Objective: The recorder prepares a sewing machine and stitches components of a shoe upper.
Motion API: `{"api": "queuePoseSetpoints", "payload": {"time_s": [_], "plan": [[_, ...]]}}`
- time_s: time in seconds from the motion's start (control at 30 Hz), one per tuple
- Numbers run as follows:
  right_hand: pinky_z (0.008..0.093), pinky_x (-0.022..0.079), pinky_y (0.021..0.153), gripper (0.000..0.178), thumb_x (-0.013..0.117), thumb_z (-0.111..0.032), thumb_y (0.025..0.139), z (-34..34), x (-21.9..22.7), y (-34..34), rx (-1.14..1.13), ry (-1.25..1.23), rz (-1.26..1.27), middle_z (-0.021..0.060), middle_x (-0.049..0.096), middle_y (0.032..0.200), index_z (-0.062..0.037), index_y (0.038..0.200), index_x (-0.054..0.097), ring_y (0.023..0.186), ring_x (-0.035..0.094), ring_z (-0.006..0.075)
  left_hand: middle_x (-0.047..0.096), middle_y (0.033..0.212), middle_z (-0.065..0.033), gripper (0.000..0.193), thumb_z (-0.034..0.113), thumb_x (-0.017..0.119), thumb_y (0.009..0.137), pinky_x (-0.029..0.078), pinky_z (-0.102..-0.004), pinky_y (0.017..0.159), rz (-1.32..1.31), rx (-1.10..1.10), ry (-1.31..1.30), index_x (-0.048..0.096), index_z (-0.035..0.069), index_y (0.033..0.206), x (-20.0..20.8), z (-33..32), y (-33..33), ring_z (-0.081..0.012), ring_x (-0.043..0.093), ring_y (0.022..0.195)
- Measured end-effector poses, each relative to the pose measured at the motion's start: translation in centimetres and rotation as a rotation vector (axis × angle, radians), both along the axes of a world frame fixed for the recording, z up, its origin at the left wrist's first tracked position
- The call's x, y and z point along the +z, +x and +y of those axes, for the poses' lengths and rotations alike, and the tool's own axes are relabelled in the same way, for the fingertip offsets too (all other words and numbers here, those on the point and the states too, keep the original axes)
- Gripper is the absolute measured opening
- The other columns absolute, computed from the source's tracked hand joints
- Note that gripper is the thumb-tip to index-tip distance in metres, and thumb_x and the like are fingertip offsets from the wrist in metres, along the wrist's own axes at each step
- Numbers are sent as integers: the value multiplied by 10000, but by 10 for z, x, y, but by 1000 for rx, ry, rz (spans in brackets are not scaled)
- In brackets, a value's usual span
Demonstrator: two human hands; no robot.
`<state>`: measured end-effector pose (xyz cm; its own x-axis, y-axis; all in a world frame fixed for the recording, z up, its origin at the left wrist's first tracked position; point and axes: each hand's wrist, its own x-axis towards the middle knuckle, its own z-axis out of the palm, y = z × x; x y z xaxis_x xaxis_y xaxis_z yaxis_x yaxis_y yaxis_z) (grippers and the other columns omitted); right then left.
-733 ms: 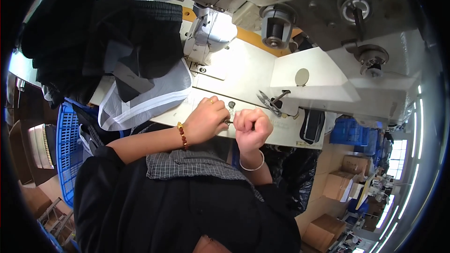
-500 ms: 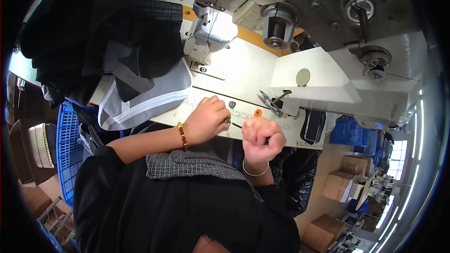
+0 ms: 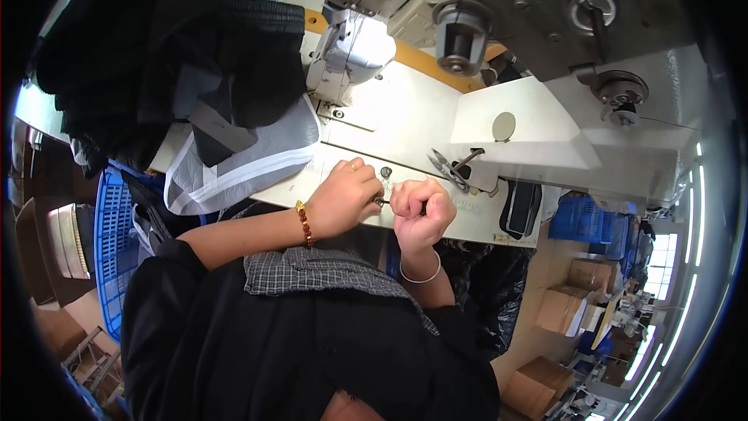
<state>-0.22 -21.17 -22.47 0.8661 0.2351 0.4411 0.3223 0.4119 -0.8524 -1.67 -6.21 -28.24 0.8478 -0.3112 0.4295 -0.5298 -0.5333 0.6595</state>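
Observation:
Above the near edge of the sewing machine bed (image 3: pixel 366 157), my left hand (image 3: pixel 347 199) is closed, with a small round metal part (image 3: pixel 379 201) pinched at its fingertips. A beaded bracelet (image 3: pixel 302 222) is on that wrist. Close to its right, my right hand (image 3: pixel 422 210) is curled into a fist around a thin dark tool like a small screwdriver, mostly hidden by the fingers. The tool's shaft (image 3: pixel 386 202) points left and reaches the metal part; whether it touches cannot be made out. Thread snips (image 3: pixel 449 169) lie on the bed beyond my right hand.
Black garments (image 3: pixel 179 70) and grey padded pieces with white edging (image 3: pixel 241 168) are piled at the left. The machine head (image 3: pixel 530 132) stands at the right, near a black case (image 3: pixel 520 209). A blue basket (image 3: pixel 113 253) sits lower left. A plaid cloth (image 3: pixel 327 274) covers my lap.
My right hand has moved left and slightly away from me, bringing the tool up to the metal part. It now covers the small orange ring-shaped item. My left hand has barely moved.

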Motion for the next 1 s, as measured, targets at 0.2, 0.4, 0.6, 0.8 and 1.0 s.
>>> {"api": "queuePoseSetpoints", "payload": {"time_s": [0.2,0.4,0.6,0.8,1.0], "plan": [[280,209,414,440,335,-275,1061,2,5,-2,33,45,-100,27,303,512,-72,670,325,441,198,99,598,909,-68,239,149,809,717,443,-402,863,50,1,23,665,76,894,0,-1,-1,-277,562,965],[278,202,416,432,333,-253,1062,-7,9,3,128,107,-89,21,299,521,-65,673,321,439,204,100,596,905,-69,238,144,808,710,444,-400,861,58,2,16,663,75,885,-1,1,-1,-275,562,968],[281,201,409,438,336,-274,1066,3,-1,0,-3,11,-51,22,291,517,-73,677,320,436,205,102,599,909,-71,228,149,802,717,443,-400,857,43,3,11,662,73,881,1,0,-1,-277,562,960],[282,206,408,440,342,-282,1067,2,3,-1,35,85,-117,20,296,520,-79,678,326,438,207,100,601,913,-72,231,156,807,724,444,-405,860,44,7,26,662,72,884,1,-1,-1,-278,563,961],[283,209,407,417,333,-245,1051,1,8,7,36,-27,-36,20,290,521,-71,672,320,438,205,98,603,917,-71,253,168,826,727,445,-406,863,67,3,30,664,72,897,1,1,-1,-275,562,962]]}}
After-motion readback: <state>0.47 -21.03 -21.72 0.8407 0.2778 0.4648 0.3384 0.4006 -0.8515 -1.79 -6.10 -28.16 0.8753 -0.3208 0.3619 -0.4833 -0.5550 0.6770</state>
